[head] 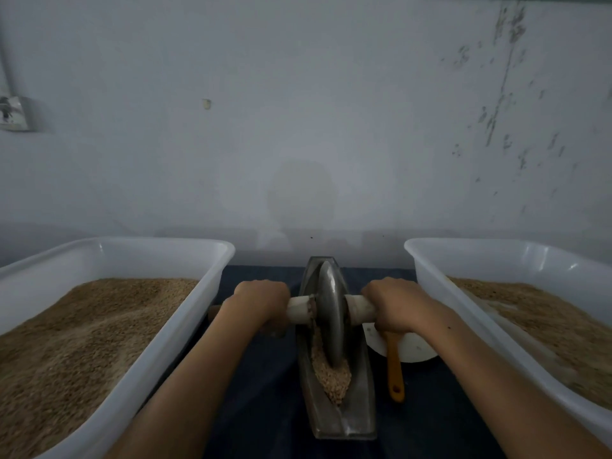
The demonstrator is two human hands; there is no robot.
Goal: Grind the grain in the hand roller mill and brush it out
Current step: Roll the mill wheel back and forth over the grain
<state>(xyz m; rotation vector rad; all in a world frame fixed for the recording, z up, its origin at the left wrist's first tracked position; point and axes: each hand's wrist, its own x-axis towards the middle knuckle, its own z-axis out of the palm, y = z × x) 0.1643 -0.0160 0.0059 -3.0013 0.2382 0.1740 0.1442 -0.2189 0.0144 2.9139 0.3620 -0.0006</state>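
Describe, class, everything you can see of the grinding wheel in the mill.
The grinding wheel is a thin, dull grey metal disc standing upright on edge in the long narrow metal trough. A pale wooden axle handle passes through its centre; the left hand and right hand each grip one end. Its lower edge sits in crushed grain, some stuck near the hub.

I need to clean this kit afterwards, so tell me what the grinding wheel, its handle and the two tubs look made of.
Grey grinding wheel: dull metal, by its matte sheen. Pale cylindrical handle: probably bare wood, light and unpolished. White rectangular tubs: glossy, slightly translucent plastic with soft highlights.
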